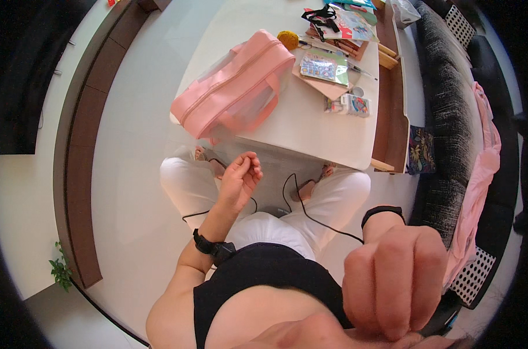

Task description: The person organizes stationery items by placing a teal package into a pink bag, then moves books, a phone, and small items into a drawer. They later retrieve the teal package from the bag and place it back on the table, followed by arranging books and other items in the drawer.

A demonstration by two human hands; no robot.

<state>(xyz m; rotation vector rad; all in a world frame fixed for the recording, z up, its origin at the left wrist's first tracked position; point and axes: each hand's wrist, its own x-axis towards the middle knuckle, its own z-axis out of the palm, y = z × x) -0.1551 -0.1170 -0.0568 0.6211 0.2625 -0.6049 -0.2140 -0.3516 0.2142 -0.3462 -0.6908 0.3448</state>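
Note:
Over the lap, my left hand (242, 179) is loosely curled, with the thumb close to the fingertips and nothing visible in it. My right hand (394, 279) is raised near the camera at the lower right, its fingers folded into a fist; its inner side is hidden. A pink zippered bag (237, 83) with clear panels and handles lies on the white table (325, 139), beyond my left hand. Right of it are a sticker sheet (318, 67) in clear wrapping, a small white patterned case (357, 105) and a yellow round object (288, 40).
Books (351, 26) with black straps (322, 17) on top are at the table's far right. An open wooden drawer (390, 113) juts out beside a grey sofa (442, 109). A black cable (316, 220) runs over my legs.

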